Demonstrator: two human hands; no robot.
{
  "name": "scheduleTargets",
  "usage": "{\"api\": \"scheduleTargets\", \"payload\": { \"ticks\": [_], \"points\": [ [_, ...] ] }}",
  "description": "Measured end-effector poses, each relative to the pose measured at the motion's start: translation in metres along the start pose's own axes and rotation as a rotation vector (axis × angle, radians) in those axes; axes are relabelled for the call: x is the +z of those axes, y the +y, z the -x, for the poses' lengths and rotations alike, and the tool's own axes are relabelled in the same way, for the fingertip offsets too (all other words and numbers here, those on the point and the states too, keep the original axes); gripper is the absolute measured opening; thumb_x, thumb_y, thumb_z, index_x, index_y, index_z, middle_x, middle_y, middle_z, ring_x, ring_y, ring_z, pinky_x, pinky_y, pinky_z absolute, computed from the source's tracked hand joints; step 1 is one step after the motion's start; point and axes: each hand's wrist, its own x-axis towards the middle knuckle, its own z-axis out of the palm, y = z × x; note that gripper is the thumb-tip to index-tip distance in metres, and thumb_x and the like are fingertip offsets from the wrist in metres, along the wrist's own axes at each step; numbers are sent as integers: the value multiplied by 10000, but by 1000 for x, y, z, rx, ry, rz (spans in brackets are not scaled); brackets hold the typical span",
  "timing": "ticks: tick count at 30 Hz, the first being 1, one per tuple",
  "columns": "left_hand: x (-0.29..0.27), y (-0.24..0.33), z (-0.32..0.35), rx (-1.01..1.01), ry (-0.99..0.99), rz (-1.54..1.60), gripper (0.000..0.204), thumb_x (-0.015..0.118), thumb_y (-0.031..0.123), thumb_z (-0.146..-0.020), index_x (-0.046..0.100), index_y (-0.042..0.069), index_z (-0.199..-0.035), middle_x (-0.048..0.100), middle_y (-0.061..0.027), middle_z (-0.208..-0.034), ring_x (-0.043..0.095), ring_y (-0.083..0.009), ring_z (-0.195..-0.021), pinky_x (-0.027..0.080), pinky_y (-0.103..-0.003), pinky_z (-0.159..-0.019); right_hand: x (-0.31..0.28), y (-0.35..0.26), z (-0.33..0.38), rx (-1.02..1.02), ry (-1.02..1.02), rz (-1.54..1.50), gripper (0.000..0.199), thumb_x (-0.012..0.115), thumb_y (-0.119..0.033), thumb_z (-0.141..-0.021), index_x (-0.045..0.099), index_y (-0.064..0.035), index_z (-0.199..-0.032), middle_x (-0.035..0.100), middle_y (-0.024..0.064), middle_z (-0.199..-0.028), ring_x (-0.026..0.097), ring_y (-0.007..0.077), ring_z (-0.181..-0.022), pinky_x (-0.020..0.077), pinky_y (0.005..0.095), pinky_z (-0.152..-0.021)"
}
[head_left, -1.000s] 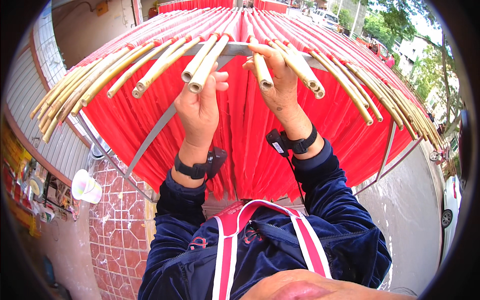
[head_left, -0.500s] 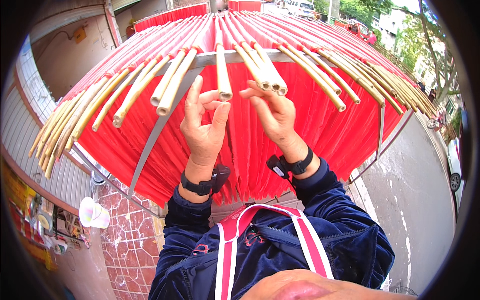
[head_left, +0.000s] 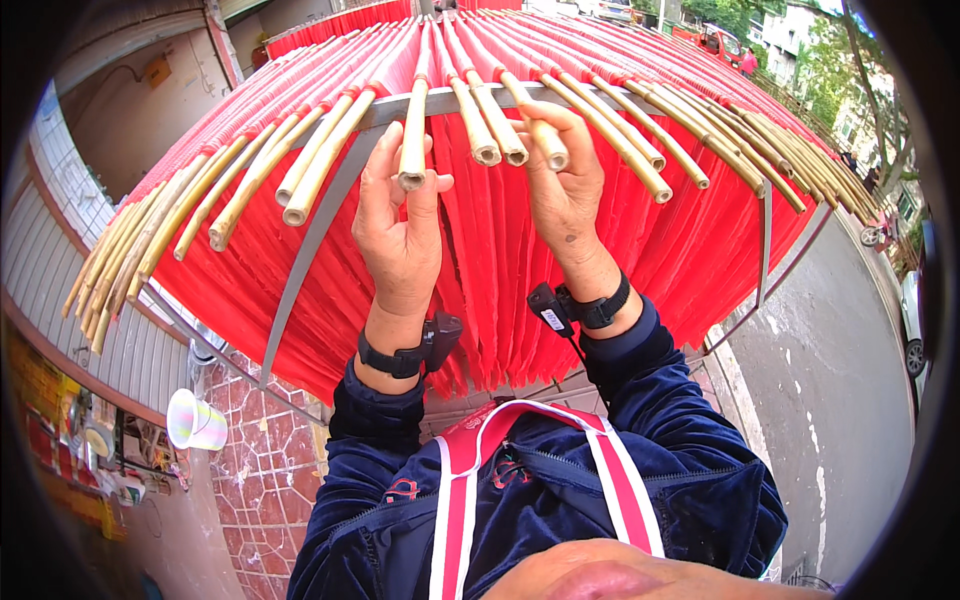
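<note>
Bamboo poles lie side by side across a metal rack, hung with long red strips. My left hand [head_left: 398, 235] is closed around the end of one bamboo pole [head_left: 414, 130]; its fingers pass behind the pole and the thumb is at the right. My right hand [head_left: 570, 195] pinches another bamboo pole [head_left: 547, 143] near its hollow tip, with index finger and thumb on either side. Between my hands two more poles [head_left: 482, 115] rest close together, untouched. Below hang the red strips [head_left: 480, 290], partly hidden by my hands.
The grey metal rail [head_left: 388, 108] of the rack runs under the poles, with a slanting brace [head_left: 318, 240] at left. More pole ends [head_left: 650, 180] jut out at right. A pale bucket [head_left: 197, 420] stands on red tiles [head_left: 265, 480]. A road [head_left: 830, 350] borders the right.
My right hand has moved up from beneath three grouped poles, and the rightmost now stands apart in its grip. My left hand has come up around its pole. The view has shifted slightly.
</note>
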Motion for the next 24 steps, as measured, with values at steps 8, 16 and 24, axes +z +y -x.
{"api": "scheduleTargets", "payload": {
  "ticks": [8, 16, 24],
  "points": [
    [3, 2, -2, -23, -37, -22, 409, 505, 79, -1009, 407, -12, -1396, 611, -180, -1245, 688, -164, -872, 572, -273, -787, -10, 10, 12, -86, 122, -13, 347, 486, -135, -1026, 449, -11, -1348, 655, 183, -1175, 633, 208, -1097, 502, 334, -928],
    [-3, -3, -2, -2, -46, -9, 418, 520, 62, -997, 417, -17, -1394, 597, -180, -1256, 687, -169, -886, 579, -277, -778, 16, 10, 32, 140, -3, -147, 463, 500, -34, -991, 373, -16, -1436, 613, 131, -1169, 624, 175, -1018, 497, 331, -913],
    [5, -4, -9, -7, -7, 48, 421, 576, 39, -958, 471, -17, -1362, 601, -177, -1255, 665, -195, -1037, 612, -289, -742, 13, 10, 4, -53, -40, 55, 458, 538, -83, -985, 408, -11, -1418, 616, 162, -1236, 590, 241, -1171, 446, 367, -1004]
  ]
}}
